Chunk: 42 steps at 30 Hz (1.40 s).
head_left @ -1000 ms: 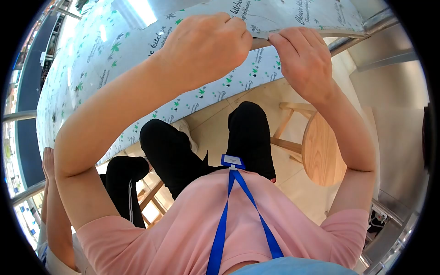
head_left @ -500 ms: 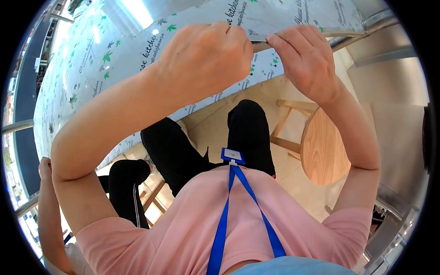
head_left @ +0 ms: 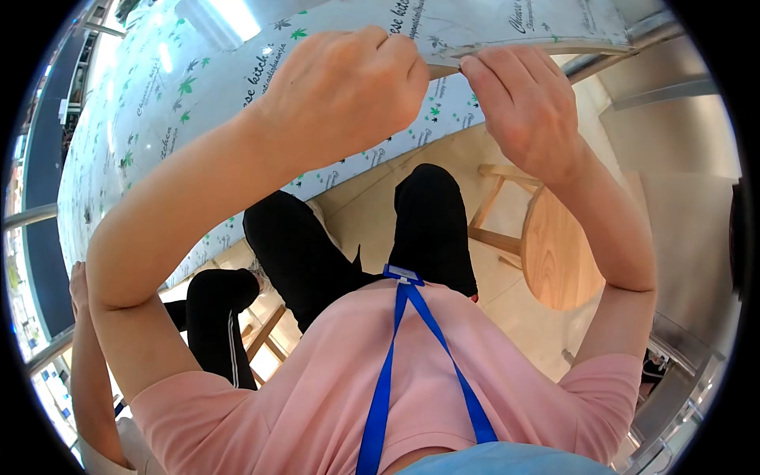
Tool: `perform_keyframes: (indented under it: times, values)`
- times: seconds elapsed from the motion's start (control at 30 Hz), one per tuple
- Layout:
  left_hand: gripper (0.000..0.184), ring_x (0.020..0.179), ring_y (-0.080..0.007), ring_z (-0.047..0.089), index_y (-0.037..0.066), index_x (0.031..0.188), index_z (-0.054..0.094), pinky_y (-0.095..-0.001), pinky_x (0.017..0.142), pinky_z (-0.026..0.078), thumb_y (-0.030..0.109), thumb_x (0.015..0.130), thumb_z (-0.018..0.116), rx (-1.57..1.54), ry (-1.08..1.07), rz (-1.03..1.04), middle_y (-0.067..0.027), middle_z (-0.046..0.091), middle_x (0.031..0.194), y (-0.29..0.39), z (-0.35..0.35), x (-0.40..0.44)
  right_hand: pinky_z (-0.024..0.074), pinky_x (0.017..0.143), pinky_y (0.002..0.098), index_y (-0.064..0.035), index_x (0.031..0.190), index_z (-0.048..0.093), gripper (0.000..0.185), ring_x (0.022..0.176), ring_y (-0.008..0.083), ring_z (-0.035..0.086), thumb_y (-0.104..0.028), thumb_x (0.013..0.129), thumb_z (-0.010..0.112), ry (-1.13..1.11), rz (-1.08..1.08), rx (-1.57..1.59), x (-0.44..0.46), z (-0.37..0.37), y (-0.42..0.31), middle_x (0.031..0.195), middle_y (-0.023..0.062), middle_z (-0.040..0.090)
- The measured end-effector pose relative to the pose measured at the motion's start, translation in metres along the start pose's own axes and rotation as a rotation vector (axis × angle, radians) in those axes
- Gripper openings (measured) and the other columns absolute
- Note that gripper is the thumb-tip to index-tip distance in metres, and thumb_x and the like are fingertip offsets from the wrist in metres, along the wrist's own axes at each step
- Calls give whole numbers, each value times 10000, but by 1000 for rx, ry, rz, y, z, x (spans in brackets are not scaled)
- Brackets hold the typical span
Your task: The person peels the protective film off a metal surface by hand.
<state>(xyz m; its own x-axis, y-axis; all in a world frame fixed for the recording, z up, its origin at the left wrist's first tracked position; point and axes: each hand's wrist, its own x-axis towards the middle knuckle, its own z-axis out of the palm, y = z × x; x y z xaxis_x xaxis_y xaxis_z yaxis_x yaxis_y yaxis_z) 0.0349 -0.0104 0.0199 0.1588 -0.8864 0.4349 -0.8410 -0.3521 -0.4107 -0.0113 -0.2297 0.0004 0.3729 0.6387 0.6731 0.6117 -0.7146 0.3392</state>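
Observation:
My left hand (head_left: 348, 95) is closed above the edge of a table with a pale cover (head_left: 182, 95) printed with green leaves and black lettering. Its fingertips are turned away, so what it grips is hidden. To its right, my right hand (head_left: 526, 107) pinches with thumb and fingers at the table's edge, on something too small to make out. A narrow strip of brownish edge (head_left: 443, 71) shows in the short gap between the hands.
A round wooden stool (head_left: 560, 249) stands below my right forearm. At the left a co-worker's arm (head_left: 93, 388) and black-trousered leg (head_left: 218, 317) are close to my left elbow. Metal rails (head_left: 645, 39) run at the upper right, beside a steel panel (head_left: 689, 237).
My left hand has shifted slightly left and the gap between my hands is a little wider. The right hand stays almost in place. The co-worker's hand at the left has moved slightly.

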Motion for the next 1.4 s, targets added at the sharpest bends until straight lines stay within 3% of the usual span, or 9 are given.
perform_keyframes:
  times: [0.7,0.8,0.9,1.0,1.27,1.4]
  values:
    - [181,605,-118,541,-22,865,664,-226,472,436,48,698,666,32,-59,1,-21,530,738,7,-4,5,492,678,312,17,812,628,257,757,219,574,-106,587,613,-13,-43,148,4,3,16,810,74,567]
    - [110,537,-133,442,91,522,499,-236,404,329,122,511,603,44,169,-9,-2,383,578,10,11,8,492,681,315,21,814,628,259,765,222,578,-100,585,617,-16,-49,170,3,4,18,819,77,575]
    - [112,538,-137,438,84,525,495,-235,402,320,122,509,599,73,154,-8,-7,368,574,13,10,9,490,688,318,25,817,629,262,776,224,582,-97,585,618,-7,-64,178,3,5,20,825,79,580]
    - [209,606,-117,540,-28,862,666,-213,456,417,50,668,663,107,-71,-15,-37,557,758,16,-7,9,490,695,322,27,817,630,262,780,226,584,-97,587,617,10,-87,191,2,7,24,830,82,587]
    - [199,587,-97,517,15,803,641,-208,451,412,88,618,641,150,-104,-55,-7,487,705,22,-8,12,491,712,328,26,821,622,272,777,226,586,-103,582,614,30,-136,240,3,12,36,841,76,601]
    - [177,573,-90,501,36,764,622,-201,439,409,99,600,640,184,-85,-35,2,451,677,21,-6,13,489,642,353,68,961,629,370,763,274,591,56,592,648,-15,-121,298,1,8,36,866,129,601]
